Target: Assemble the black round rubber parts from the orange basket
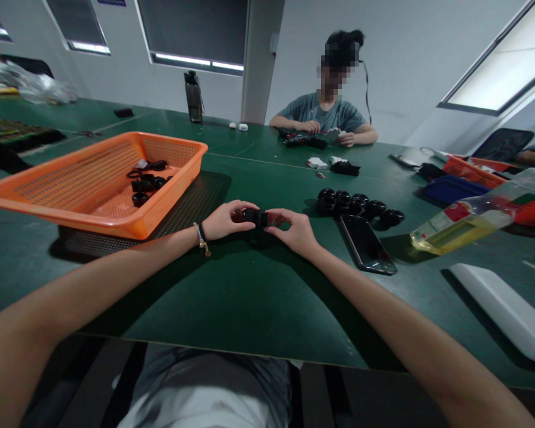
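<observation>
I have my left hand (223, 220) and right hand (294, 230) meeting over the dark green desk (249, 297), fingers of both pinching a small black plastic ring part (255, 217) between them, just above the surface. I judge it best to keep both grips level and press squarely. Right of it lie a black phone (366, 244) and a cluster of black rings (359, 205); left, an orange mesh basket (71, 178). Beyond, another person (325, 113) works.
</observation>
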{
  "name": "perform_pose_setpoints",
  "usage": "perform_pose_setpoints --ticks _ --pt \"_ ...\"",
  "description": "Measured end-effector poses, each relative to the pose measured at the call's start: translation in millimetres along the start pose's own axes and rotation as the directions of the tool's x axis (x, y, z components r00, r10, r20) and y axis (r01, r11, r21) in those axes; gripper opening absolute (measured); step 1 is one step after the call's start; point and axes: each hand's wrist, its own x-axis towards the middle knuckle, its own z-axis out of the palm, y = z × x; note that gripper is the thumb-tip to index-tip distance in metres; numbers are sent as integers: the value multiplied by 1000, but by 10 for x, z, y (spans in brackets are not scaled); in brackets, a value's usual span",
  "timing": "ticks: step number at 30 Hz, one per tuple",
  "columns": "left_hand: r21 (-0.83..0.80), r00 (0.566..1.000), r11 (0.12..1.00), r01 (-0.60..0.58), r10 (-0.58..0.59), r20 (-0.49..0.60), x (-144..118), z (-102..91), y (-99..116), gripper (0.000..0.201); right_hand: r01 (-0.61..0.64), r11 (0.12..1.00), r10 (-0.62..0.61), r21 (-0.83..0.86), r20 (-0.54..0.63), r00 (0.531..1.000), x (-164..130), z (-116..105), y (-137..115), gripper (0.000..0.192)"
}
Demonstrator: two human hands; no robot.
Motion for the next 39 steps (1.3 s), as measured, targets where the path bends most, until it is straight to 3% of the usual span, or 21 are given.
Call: perform_pose_setpoints --ticks 25,39 --pt "-3 1000 1000 -1 1 -11 1 3 22 44 -13 999 13 -32 3 1000 7 -7 -16 26" --pt "10 1000 1000 10 -10 9 -7 -8 22 48 46 997 -46 -67 5 999 2 -17 -12 28"
